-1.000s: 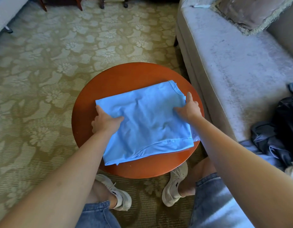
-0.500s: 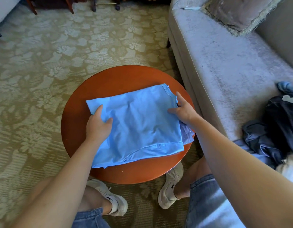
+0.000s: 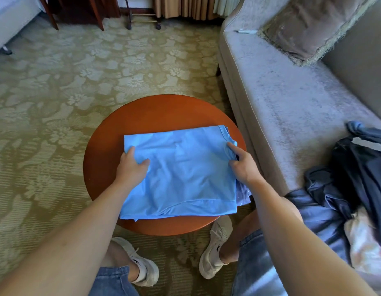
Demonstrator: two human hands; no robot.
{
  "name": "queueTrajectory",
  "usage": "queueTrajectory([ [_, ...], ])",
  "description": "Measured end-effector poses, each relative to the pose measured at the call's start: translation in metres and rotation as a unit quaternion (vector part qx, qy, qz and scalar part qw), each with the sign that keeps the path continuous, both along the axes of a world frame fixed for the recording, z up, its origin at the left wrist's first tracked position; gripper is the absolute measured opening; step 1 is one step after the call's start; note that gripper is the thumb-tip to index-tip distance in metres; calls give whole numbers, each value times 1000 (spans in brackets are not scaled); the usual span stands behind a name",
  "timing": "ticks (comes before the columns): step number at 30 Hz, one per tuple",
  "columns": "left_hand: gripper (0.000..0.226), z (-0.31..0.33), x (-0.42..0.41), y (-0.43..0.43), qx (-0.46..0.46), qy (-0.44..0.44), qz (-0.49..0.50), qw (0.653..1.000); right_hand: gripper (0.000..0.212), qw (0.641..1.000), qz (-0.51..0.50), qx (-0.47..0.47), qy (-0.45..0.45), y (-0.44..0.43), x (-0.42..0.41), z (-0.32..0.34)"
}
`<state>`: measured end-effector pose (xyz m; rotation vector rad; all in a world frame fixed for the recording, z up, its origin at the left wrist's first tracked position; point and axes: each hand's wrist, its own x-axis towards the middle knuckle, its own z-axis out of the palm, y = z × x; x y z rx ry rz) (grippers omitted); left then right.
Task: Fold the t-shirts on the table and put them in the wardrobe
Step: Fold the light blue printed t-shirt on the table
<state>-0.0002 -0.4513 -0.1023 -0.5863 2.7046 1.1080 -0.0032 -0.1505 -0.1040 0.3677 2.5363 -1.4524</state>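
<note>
A grey sofa [image 3: 281, 92] fills the right of the frame, with a heap of dark clothes [image 3: 356, 167] on its seat at the lower right. At centre stands a round wooden worktop [image 3: 164, 110], and a folded light-blue t-shirt [image 3: 185, 167] lies on it, covering much of the near half. A person seated before it takes the bundle at both sides. The left hand [image 3: 132, 167] grips the left edge, thumb on top and fingers [image 3: 129, 151] curled onto the cloth. The right hand [image 3: 243, 165] holds the right edge near the collar, one finger stretched along the top and the others tucked at the edge. A sliver of dotted pale cloth [image 3: 243, 195] peeks from beneath the shirt's lower right side; whether it is a second shirt cannot be told. The step in hand appears to be squaring or lifting the folded stack for the wardrobe, which is out of view. Doing it well likely means sliding the fingers under every layer, raising both sides level together, and keeping the near hem from sagging open.
</note>
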Motion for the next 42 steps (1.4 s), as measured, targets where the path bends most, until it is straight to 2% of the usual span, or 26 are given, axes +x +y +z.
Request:
queueTrajectory([
  [6, 70, 22, 12, 31, 2, 27, -57, 998, 62, 997, -61, 8, 39, 24, 37, 20],
  [10, 71, 54, 13, 57, -10, 64, -103, 993, 61, 990, -95, 45, 91, 47, 57, 44],
  [16, 69, 99, 16, 94, -54, 121, -166, 977, 59, 975, -152, 46, 153, 80, 93, 74],
  [24, 71, 138, 33, 179, -54, 171, -253, 951, 58, 954, -232, 53, 182, 144, 159, 110],
  [28, 71, 146, 49, 241, -50, 177, -323, 928, 58, 935, -302, 76, 171, 193, 214, 123],
  [32, 71, 143, 82, 314, -77, 169, -415, 891, 59, 904, -387, 104, 152, 238, 289, 132],
  [37, 73, 128, 145, 402, -76, 144, -521, 838, 61, 867, -478, 86, 111, 275, 394, 126],
  [42, 75, 106, 209, 464, -75, 116, -585, 799, 63, 826, -553, 73, 82, 301, 483, 107],
])
